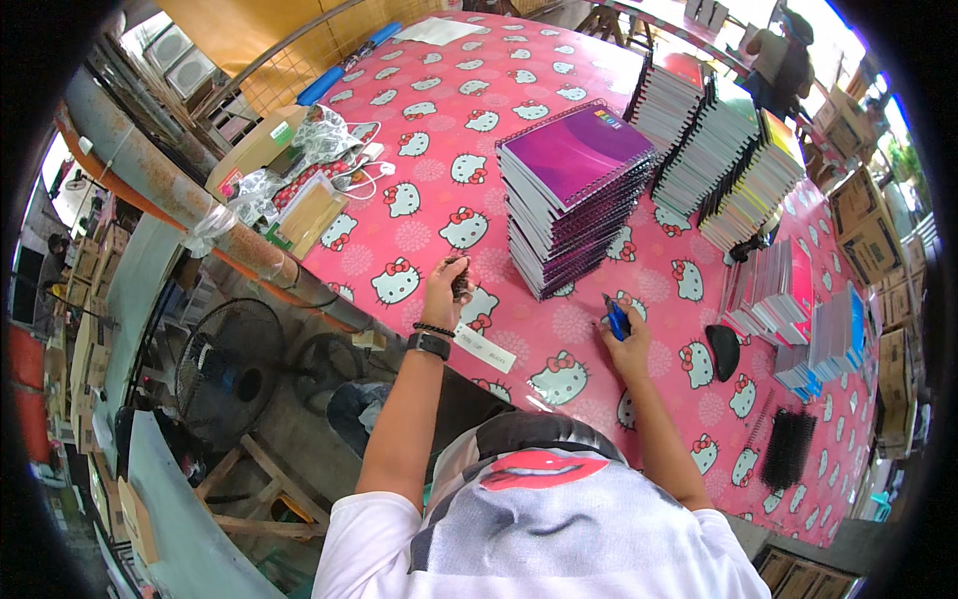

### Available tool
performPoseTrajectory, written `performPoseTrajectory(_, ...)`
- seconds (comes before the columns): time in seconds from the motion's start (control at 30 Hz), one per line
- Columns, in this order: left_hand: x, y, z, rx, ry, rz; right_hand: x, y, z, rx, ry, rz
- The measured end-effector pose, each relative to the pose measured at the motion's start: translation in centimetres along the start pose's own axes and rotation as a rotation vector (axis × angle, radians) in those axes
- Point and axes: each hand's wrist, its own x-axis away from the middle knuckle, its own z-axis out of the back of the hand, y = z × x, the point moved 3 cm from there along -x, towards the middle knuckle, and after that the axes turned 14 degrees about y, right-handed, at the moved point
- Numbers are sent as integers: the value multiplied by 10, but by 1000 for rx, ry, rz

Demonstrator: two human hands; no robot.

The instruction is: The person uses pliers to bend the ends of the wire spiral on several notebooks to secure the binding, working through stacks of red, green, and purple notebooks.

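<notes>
Pink table (544, 334), near edge: left hand (439, 297) curls round something dark (460, 282), right hand (630, 351) grips a blue tool (618, 319); keep its tip off notebooks (574, 160).

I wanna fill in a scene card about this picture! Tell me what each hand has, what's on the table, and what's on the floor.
Left hand: closed around a small dark bundle; too small to tell what
Right hand: holding a blue-handled tool
Table: pink, cat-patterned cover
Tallest thing between the hands: purple spiral notebooks, stacked beyond them
By the left wrist: white paper strip
Far right: black coils
Floor, left: round fan
</notes>
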Motion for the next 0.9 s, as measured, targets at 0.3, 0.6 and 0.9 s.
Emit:
performPoseTrajectory(0.3, 39, 36, 14, 628, -314, 108, 0, -1, -2, -75, -80, -87)
performPoseTrajectory(0.6, 122, 101, 158, 743, -40, -256, -4, 31, 1, 94, -76, 23)
performPoseTrajectory(0.9, 189, 39, 318, 44, 1371, -77, -5, 15, -4, -26, -116, -57)
